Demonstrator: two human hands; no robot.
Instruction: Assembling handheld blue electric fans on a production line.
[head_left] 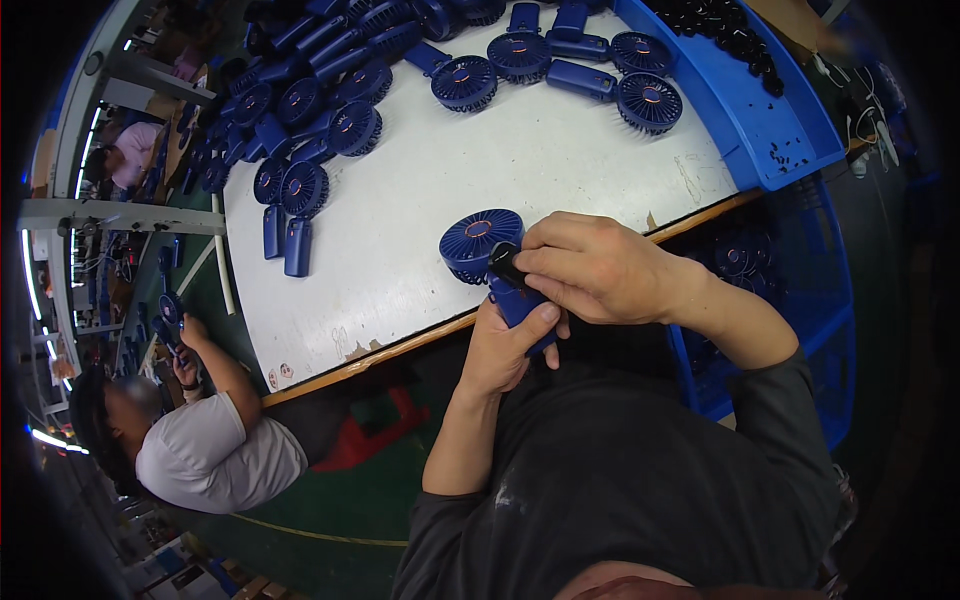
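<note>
A dark blue handheld fan with a round slatted head is held over the near edge of the white table. My left hand wraps round its handle from below, thumb along the front. Between the fingertips of my right hand is a small glossy black piece, pressed against the fan where the head meets the handle. The fingers hide part of this piece, so its exact kind does not show.
Many blue fans pile up at the table's far left, with several more near a blue tray of small black parts. Blue crates stand below at right. At left, a seated co-worker handles a fan.
</note>
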